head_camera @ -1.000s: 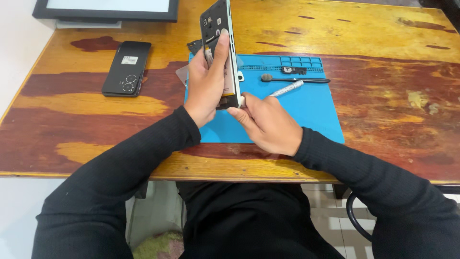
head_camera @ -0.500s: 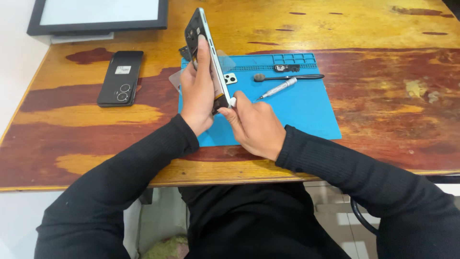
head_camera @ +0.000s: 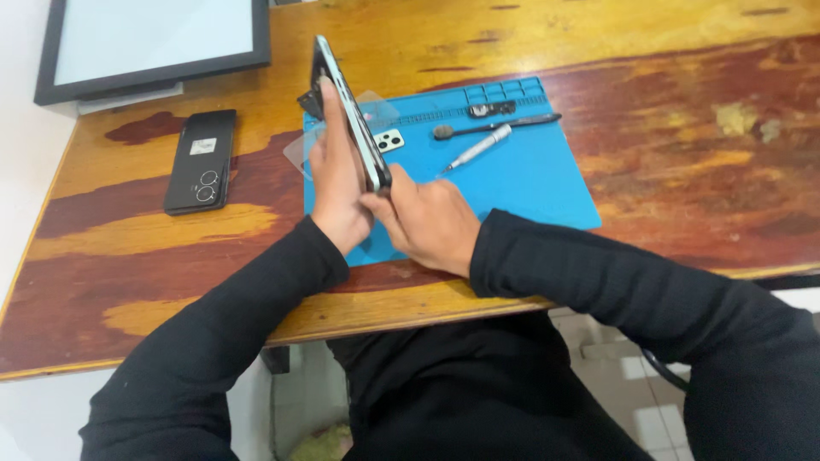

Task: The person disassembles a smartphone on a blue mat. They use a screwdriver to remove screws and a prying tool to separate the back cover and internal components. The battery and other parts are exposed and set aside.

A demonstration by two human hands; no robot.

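Note:
A slim smartphone (head_camera: 348,111) stands on edge above the blue work mat (head_camera: 530,179), seen almost side-on. My left hand (head_camera: 337,183) grips it from the left, fingers running up along its back. The fingers of my right hand (head_camera: 431,222) pinch the phone's lower end from the right. Both sleeves are black.
On the mat lie a silver screwdriver (head_camera: 478,147), a black brush tool (head_camera: 495,127), a small camera module (head_camera: 389,141) and a clear plastic sheet (head_camera: 301,152). A second black phone (head_camera: 201,160) lies face down at left. A framed screen (head_camera: 154,43) sits at the back left of the wooden table (head_camera: 683,102).
The phone has turned from showing its open back to standing nearly edge-on, and both hands stay on it. The view has shifted slightly.

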